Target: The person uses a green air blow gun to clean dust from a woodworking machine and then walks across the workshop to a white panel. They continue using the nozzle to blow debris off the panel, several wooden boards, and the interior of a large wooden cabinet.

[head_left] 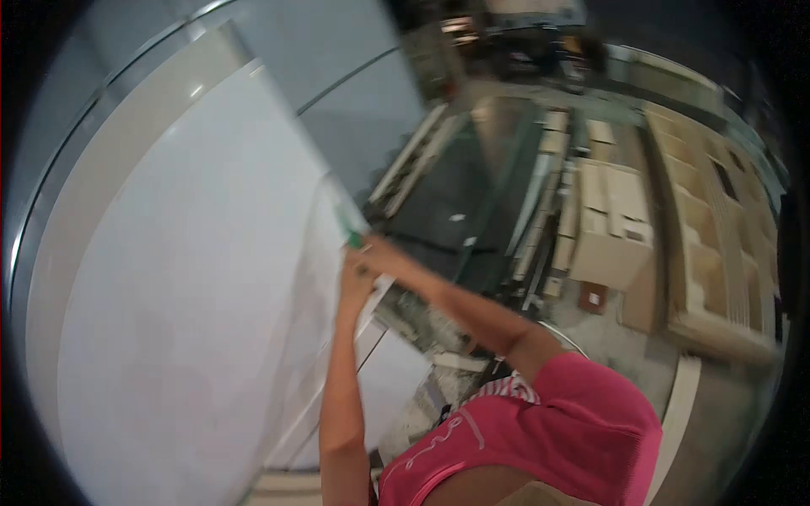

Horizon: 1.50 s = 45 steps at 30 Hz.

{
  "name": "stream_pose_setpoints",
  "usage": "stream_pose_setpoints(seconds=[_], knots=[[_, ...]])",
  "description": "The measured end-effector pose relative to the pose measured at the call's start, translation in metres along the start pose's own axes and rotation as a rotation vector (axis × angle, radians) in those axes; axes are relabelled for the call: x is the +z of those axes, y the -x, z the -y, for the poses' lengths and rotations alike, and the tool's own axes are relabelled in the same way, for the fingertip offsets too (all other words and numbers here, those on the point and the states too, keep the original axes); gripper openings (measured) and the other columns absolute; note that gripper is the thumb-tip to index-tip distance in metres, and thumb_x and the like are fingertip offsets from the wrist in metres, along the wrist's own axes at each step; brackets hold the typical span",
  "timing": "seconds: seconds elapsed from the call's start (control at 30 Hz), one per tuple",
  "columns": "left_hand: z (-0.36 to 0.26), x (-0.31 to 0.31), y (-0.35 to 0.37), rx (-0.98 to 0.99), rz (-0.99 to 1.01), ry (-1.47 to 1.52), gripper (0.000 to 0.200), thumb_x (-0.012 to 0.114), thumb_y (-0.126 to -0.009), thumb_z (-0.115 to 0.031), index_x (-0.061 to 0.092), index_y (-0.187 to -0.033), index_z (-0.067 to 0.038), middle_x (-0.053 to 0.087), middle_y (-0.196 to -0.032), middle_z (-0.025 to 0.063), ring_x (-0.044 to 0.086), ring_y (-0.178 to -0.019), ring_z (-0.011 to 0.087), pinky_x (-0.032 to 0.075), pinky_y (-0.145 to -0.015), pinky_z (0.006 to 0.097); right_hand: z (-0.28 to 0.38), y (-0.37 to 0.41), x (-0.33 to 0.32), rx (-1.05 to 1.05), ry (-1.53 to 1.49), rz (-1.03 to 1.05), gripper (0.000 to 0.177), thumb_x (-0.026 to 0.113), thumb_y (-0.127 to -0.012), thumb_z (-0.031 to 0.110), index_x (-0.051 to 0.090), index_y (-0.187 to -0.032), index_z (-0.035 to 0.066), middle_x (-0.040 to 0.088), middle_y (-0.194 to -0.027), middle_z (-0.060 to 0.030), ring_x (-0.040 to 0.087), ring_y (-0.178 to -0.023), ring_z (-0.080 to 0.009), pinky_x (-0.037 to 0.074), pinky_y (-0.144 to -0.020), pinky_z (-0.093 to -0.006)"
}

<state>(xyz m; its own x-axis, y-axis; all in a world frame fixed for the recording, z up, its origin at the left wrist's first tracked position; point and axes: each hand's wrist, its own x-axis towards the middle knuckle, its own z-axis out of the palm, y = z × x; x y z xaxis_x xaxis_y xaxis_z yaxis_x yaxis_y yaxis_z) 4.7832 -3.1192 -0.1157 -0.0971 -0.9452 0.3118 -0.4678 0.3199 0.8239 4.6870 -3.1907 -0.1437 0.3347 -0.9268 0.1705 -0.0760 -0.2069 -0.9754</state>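
Both my hands meet at the right-hand edge of a large white panel (194, 278). My left hand (358, 271) is closed, with its fingers close against the other hand. Just above it, my right hand (378, 253) is closed around or beside a small green item (354, 240). Blur and the fingers hide what kind of item this is, and which hand bears it more. Faint, sheer folds, perhaps film, run down the panel beside the hands.
Grey cabinet-like panels (354, 110) stand behind the white panel. To the right are a dark glass-like sheet (472, 194), stacked cardboard boxes (612, 253) and a wooden rack with compartments (704, 244). White boards (392, 379) lie below my hands, near my body.
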Motion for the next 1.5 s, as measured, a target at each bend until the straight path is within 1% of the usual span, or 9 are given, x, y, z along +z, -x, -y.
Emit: stream_pose_setpoints(seconds=[0.03, 0.07, 0.1, 0.13, 0.2, 0.3, 0.5, 1.27, 1.5], knots=[[0.007, -0.002, -0.002, 0.034, 0.055, -0.027, 0.043, 0.063, -0.077, -0.015, 0.049, -0.114, 0.002, 0.06, -0.09, 0.0115, 0.057, -0.064, 0.016, 0.046, -0.049, 0.0283, 0.027, 0.024, -0.009, -0.027, -0.129, 0.04, 0.053, 0.057, -0.083, 0.041, 0.052, -0.116, 0.0, 0.065, -0.084, -0.0139, 0.061, -0.072, -0.0195, 0.049, -0.065, -0.0315], [0.016, 0.003, -0.006, 0.058, 0.017, 0.042, 0.039, 0.062, -0.077, -0.012, 0.05, -0.111, 0.004, 0.059, -0.086, 0.0095, 0.055, -0.06, 0.015, 0.043, -0.048, 0.0272, 0.032, 0.029, -0.016, -0.104, -0.029, 0.059, 0.056, 0.055, -0.083, 0.041, 0.048, -0.121, 0.001, 0.064, -0.09, -0.0154, 0.061, -0.076, -0.0205, 0.049, -0.067, -0.0324], [0.009, 0.005, -0.004, 0.05, -0.014, 0.033, 0.04, 0.06, -0.078, -0.01, 0.047, -0.112, 0.005, 0.057, -0.081, 0.0093, 0.053, -0.057, 0.0156, 0.042, -0.049, 0.0268, 0.023, 0.025, -0.008, -0.293, 0.021, -0.073, 0.052, 0.053, -0.084, 0.041, 0.048, -0.116, 0.0, 0.062, -0.089, -0.0167, 0.06, -0.077, -0.0236, 0.047, -0.068, -0.0352], [-0.005, 0.007, -0.001, -0.004, -0.002, 0.048, 0.041, 0.059, -0.079, -0.009, 0.044, -0.115, 0.004, 0.056, -0.08, 0.0087, 0.053, -0.057, 0.0152, 0.042, -0.048, 0.027, 0.04, 0.037, -0.018, -0.238, 0.015, 0.035, 0.046, 0.052, -0.084, 0.041, 0.049, -0.106, 0.0, 0.06, -0.085, -0.0176, 0.058, -0.076, -0.0271, 0.045, -0.068, -0.0384], [-0.015, 0.009, 0.003, -0.066, 0.007, 0.06, 0.042, 0.058, -0.08, -0.008, 0.042, -0.117, 0.004, 0.055, -0.078, 0.0082, 0.052, -0.057, 0.0149, 0.042, -0.047, 0.0273, 0.043, 0.039, -0.018, -0.243, 0.056, 0.003, 0.041, 0.051, -0.084, 0.041, 0.048, -0.096, 0.001, 0.058, -0.08, -0.0177, 0.056, -0.073, -0.0284, 0.043, -0.066, -0.04], [-0.018, 0.017, 0.004, -0.054, -0.022, 0.105, 0.038, 0.054, -0.084, -0.005, 0.039, -0.117, 0.004, 0.054, -0.078, 0.0102, 0.052, -0.054, 0.0142, 0.042, -0.044, 0.0276, 0.04, 0.043, -0.022, -0.206, 0.049, 0.012, 0.041, 0.051, -0.085, 0.04, 0.047, -0.097, 0.001, 0.058, -0.081, -0.0176, 0.057, -0.075, -0.0282, 0.044, -0.068, -0.0393], [-0.028, 0.025, 0.003, -0.091, 0.006, 0.178, 0.033, 0.054, -0.084, -0.003, 0.039, -0.113, 0.003, 0.053, -0.079, 0.0111, 0.051, -0.05, 0.0146, 0.042, -0.043, 0.027, 0.036, 0.037, -0.03, -0.254, 0.12, 0.068, 0.055, 0.05, -0.086, 0.038, 0.04, -0.122, -0.003, 0.058, -0.091, -0.0215, 0.058, -0.085, -0.0299, 0.044, -0.076, -0.0384], [-0.02, 0.031, 0.003, -0.094, -0.02, 0.242, 0.032, 0.057, -0.084, -0.007, 0.039, -0.11, 0.002, 0.052, -0.078, 0.0099, 0.051, -0.05, 0.0146, 0.041, -0.043, 0.0276, 0.028, 0.036, -0.03, -0.243, 0.126, 0.046, 0.054, 0.051, -0.085, 0.039, 0.042, -0.119, -0.003, 0.059, -0.09, -0.0218, 0.058, -0.084, -0.0321, 0.044, -0.076, -0.0396], [-0.018, 0.032, 0.003, -0.125, -0.036, 0.184, 0.035, 0.057, -0.084, -0.008, 0.041, -0.113, 0.003, 0.053, -0.084, 0.0101, 0.052, -0.059, 0.0139, 0.042, -0.05, 0.027, 0.027, 0.034, -0.032, -0.233, 0.123, 0.072, 0.057, 0.052, -0.084, 0.039, 0.041, -0.122, -0.003, 0.059, -0.091, -0.0214, 0.058, -0.086, -0.0318, 0.043, -0.076, -0.0393]])
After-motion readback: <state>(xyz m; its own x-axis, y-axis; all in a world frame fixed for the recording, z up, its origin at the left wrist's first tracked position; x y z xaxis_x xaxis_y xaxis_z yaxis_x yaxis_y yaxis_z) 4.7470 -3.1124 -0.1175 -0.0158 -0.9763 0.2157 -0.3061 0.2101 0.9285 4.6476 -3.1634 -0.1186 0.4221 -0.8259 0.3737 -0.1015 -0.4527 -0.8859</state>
